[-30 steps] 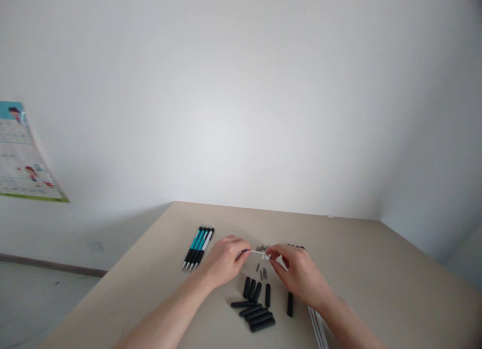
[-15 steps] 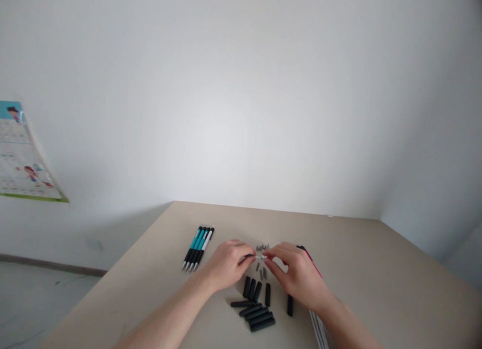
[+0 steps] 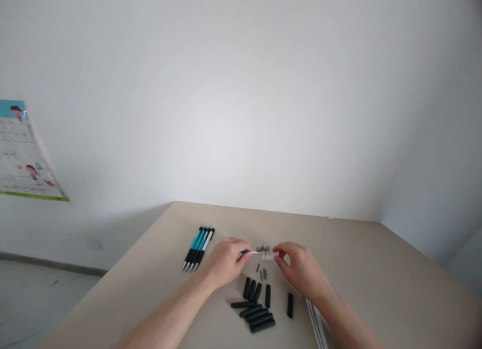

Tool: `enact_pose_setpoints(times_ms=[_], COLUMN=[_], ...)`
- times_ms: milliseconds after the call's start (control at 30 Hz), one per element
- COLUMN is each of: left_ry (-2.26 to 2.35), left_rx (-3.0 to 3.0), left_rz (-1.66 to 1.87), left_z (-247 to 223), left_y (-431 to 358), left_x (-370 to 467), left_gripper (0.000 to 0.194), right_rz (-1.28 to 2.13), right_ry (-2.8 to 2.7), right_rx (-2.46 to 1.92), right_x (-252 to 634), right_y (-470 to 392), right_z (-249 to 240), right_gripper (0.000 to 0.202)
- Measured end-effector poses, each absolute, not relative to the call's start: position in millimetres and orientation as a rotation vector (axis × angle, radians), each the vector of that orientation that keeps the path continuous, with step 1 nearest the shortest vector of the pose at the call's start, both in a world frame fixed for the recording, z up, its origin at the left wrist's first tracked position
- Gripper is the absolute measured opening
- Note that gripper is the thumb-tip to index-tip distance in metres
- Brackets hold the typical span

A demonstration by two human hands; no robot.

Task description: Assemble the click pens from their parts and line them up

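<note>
My left hand is closed in a pinch on a partly assembled pen. A thin white rod sticks out of the pen toward the right. My right hand is closed, thumb and forefinger together at a tiny whitish piece that I cannot make out. Its fingertips are apart from the rod's tip. Small clear pieces lie between the hands, with several metal tips just behind them. Small springs lie nearer to me. In front are several black rubber grips, and one black grip lies apart below my right hand.
Several whole pens, teal and white with black grips, lie in a row at the left of the table. White rods lie partly under my right forearm. A poster hangs on the wall.
My right hand has moved right, away from the rod's tip, uncovering the small clear pieces. My left hand still holds the pen in nearly the same place.
</note>
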State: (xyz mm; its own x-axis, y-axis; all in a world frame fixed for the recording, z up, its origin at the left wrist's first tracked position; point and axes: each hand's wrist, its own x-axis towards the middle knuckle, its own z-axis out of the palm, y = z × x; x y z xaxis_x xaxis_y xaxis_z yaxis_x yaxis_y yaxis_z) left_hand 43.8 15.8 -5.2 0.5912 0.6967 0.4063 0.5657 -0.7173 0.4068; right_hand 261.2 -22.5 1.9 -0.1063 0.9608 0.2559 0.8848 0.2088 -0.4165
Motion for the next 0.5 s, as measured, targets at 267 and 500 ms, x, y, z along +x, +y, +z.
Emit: enact_pose_setpoints(times_ms=[267, 500], left_ry=[1.059, 1.075], left_rx=[2.576, 2.578], left_rz=[0.78, 0.775], left_z=[-4.8, -5.2], left_y=[16.5, 16.5], left_x=[43.1, 43.3], left_gripper=[0.016, 0.014], right_rz=[0.254, 0.244], right_ry=[-2.067, -2.1], right_rx=[-1.711, -1.736], right_x=[258.0, 254.6], right_y=[-18.3, -19.9], right_z=[-1.2, 3.6], right_gripper=[0.026, 0.02])
